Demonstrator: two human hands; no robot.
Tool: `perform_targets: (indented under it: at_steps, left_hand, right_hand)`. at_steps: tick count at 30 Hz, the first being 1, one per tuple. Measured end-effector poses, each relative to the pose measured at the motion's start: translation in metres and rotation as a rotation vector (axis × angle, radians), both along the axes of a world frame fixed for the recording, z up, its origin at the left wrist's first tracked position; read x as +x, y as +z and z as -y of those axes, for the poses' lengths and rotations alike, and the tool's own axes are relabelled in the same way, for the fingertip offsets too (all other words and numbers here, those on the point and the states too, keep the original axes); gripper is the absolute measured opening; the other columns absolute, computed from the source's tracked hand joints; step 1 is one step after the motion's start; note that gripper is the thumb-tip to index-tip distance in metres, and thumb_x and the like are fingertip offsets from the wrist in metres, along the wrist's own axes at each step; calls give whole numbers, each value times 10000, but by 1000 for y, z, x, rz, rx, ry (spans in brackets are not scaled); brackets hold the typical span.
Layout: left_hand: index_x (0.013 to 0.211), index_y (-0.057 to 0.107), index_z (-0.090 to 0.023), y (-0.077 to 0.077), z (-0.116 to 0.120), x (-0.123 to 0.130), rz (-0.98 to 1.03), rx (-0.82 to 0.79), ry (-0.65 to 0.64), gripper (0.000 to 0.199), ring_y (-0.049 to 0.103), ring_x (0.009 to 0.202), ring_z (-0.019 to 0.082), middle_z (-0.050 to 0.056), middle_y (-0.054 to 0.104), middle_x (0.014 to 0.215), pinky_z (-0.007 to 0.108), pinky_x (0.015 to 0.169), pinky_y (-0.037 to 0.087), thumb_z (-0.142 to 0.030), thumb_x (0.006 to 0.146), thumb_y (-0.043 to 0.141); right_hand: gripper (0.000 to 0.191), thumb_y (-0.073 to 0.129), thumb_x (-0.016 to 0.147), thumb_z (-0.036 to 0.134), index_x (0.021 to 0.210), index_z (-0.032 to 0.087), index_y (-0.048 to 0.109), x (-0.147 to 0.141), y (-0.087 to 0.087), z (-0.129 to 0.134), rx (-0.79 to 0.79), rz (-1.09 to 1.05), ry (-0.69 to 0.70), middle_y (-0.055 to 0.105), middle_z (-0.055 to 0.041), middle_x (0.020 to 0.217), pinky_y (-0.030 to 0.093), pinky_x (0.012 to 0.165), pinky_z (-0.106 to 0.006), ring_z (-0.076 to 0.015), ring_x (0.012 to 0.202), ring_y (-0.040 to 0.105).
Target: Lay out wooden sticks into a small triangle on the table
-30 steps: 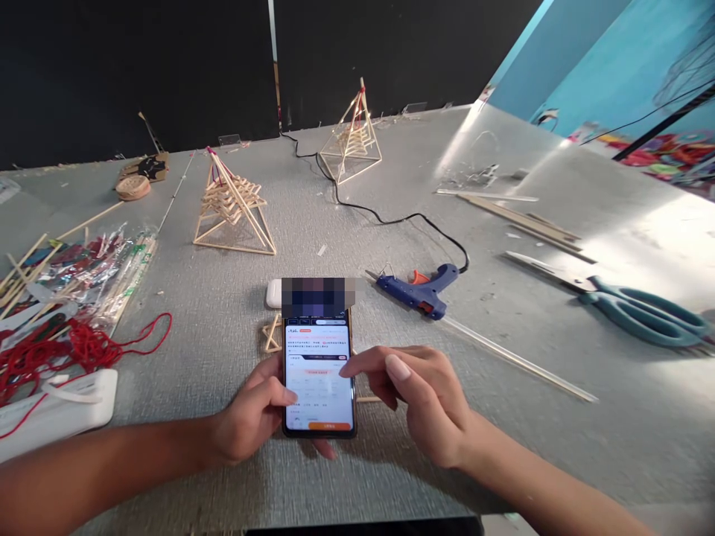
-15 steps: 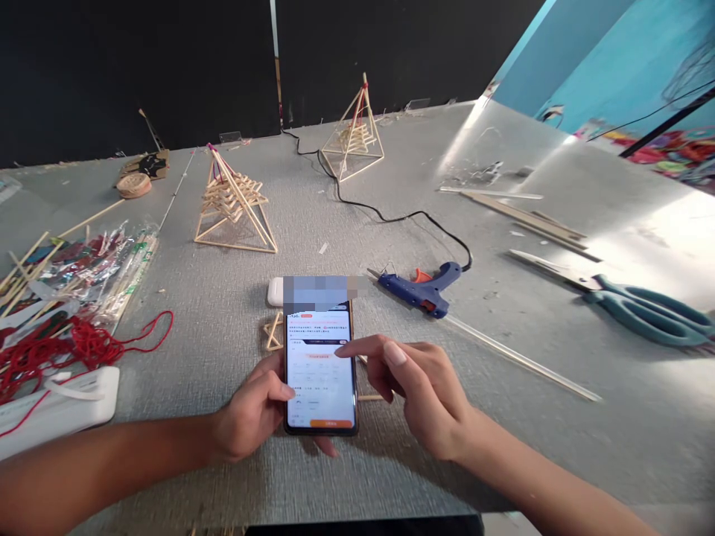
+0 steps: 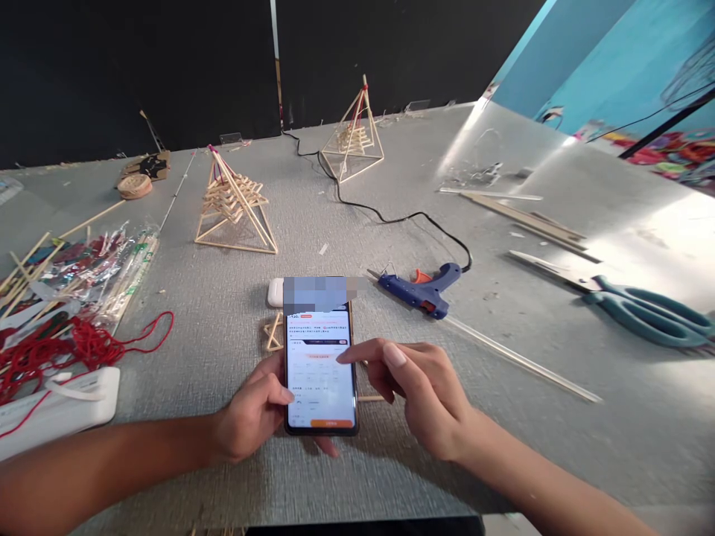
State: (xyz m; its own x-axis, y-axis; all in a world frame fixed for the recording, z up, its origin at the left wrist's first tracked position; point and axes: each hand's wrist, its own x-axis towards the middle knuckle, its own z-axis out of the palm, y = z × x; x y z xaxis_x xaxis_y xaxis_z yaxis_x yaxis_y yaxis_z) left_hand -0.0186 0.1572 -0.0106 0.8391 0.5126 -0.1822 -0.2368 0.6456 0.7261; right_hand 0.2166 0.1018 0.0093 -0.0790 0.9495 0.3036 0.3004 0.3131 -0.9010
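Note:
A smartphone (image 3: 321, 372) with a lit page of text lies in my left hand (image 3: 254, 409), its thumb on the screen's left edge and fingers beneath. My right hand (image 3: 427, 391) is beside the phone's right edge, index finger stretched to the screen and the other fingers curled, holding nothing. Whether the fingertip touches the glass I cannot tell. Behind the phone sit a white earbud case (image 3: 275, 292) and a small stick frame (image 3: 272, 333), partly covered. To the right lies a blue glue gun (image 3: 418, 289) with a clear glue stick (image 3: 522, 357) sticking out.
Two wooden-stick pyramids (image 3: 234, 201) (image 3: 354, 138) stand farther back. A black cord (image 3: 380, 216) runs from the glue gun. Teal scissors (image 3: 642, 309) and wooden strips (image 3: 525, 219) lie right. Red yarn (image 3: 83, 346), packaged sticks (image 3: 134, 268) and a white device (image 3: 83, 402) fill the left.
My right index fingertip has shifted very slightly down along the phone's screen. The phone and my left hand have hardly moved.

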Motion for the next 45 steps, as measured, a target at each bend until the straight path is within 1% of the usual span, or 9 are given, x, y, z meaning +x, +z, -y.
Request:
perform_targets:
  at_steps: [3, 6, 9, 13, 16, 24, 31, 37, 45]
  left_hand:
    - [1432, 606, -252, -2, 0, -1, 21, 18, 8, 588, 783, 1065, 326, 108, 753, 1283, 440, 764, 696, -190, 850, 557]
    - [1452, 595, -277, -4, 0, -2, 31, 37, -2, 610, 780, 1081, 309, 93, 750, 1290, 436, 797, 698, -167, 852, 593]
    - [1489, 559, -305, -3, -1, -3, 37, 78, -33, 631, 762, 1145, 295, 89, 725, 1351, 425, 860, 692, -166, 881, 654]
    - [1492, 516, -312, -3, -2, -2, 36, 126, -91, 622, 727, 1243, 286, 105, 678, 1433, 419, 957, 665, -197, 923, 738]
    - [1480, 504, -318, -3, -3, 0, 33, 134, -104, 631, 717, 1266, 286, 107, 660, 1449, 411, 974, 654, -186, 920, 762]
    - [1488, 498, -377, -1, -4, -1, 36, 154, -133, 633, 694, 1308, 272, 78, 640, 1487, 399, 1009, 639, -198, 938, 756]
    - [1501, 472, -366, -2, -4, -2, 30, 151, -140, 628, 682, 1332, 264, 87, 619, 1513, 377, 1019, 641, -182, 962, 736]
    - [1495, 509, -373, -4, -4, 0, 68, 165, -128, 621, 694, 1308, 249, 67, 630, 1501, 354, 1008, 647, -204, 952, 758]
    - [1499, 518, -400, -5, -4, -2, 66, 177, -141, 625, 691, 1315, 263, 62, 619, 1502, 376, 1026, 642, -164, 962, 736]
  right_hand:
    - [558, 289, 1143, 427, 1028, 193, 783, 1, -3, 1, 7, -21, -1, 491, 39, 551, 391, 475, -290, -120, 455, 447]
    - [538, 287, 1144, 410, 1100, 209, 783, 2, -6, 2, 9, -36, -15, 485, 44, 559, 391, 492, -289, -119, 470, 456]
    - [538, 289, 1144, 417, 1108, 210, 784, 3, -8, 3, 8, -34, -36, 482, 46, 561, 380, 489, -286, -111, 465, 445]
    - [541, 286, 1141, 419, 1096, 205, 781, 2, -6, 2, 14, -63, -45, 473, 47, 554, 374, 477, -286, -112, 460, 445]
    - [540, 285, 1137, 423, 1088, 208, 778, 2, -5, 1, 23, -81, -57, 466, 46, 554, 377, 474, -291, -119, 458, 446]
    - [550, 270, 1135, 420, 1063, 220, 777, 2, -4, 3, 41, -56, -64, 464, 44, 541, 385, 468, -292, -124, 445, 427]
    - [530, 273, 1143, 383, 1078, 229, 776, 2, -5, 1, 69, -67, -66, 471, 50, 548, 379, 472, -280, -110, 449, 433]
    - [515, 287, 1145, 385, 1040, 229, 766, 1, -4, 2, 82, -67, -62, 473, 57, 553, 372, 471, -272, -105, 450, 428]
    - [516, 281, 1146, 376, 997, 216, 748, 1, -6, 2, 112, -80, -51, 457, 63, 548, 355, 456, -253, -95, 445, 427]
